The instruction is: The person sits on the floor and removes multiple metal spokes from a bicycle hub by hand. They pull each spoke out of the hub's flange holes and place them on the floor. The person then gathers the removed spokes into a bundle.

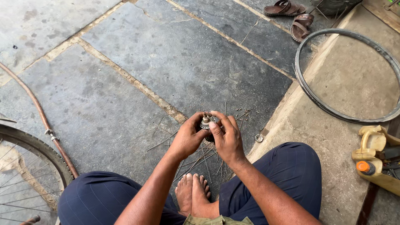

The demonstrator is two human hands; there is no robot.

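Note:
I sit cross-legged on a stone floor in dark blue trousers, bare feet together below my hands. My left hand (186, 137) and my right hand (227, 136) both grip a small metal wheel hub (206, 123) held upright between them. The hub's axle end pokes out above my fingers. My right thumb and fingertips rest at the hub's top. Several thin metal spokes (196, 160) lie scattered on the floor right under my hands.
A bare metal wheel rim (308, 89) lies at the right on a raised concrete step. A small metal ring (259, 138) sits near the step's edge. A spoked wheel with tyre (39, 150) is at the left, a pair of sandals (293, 16) at the top, a yellow container (377, 156) at the right.

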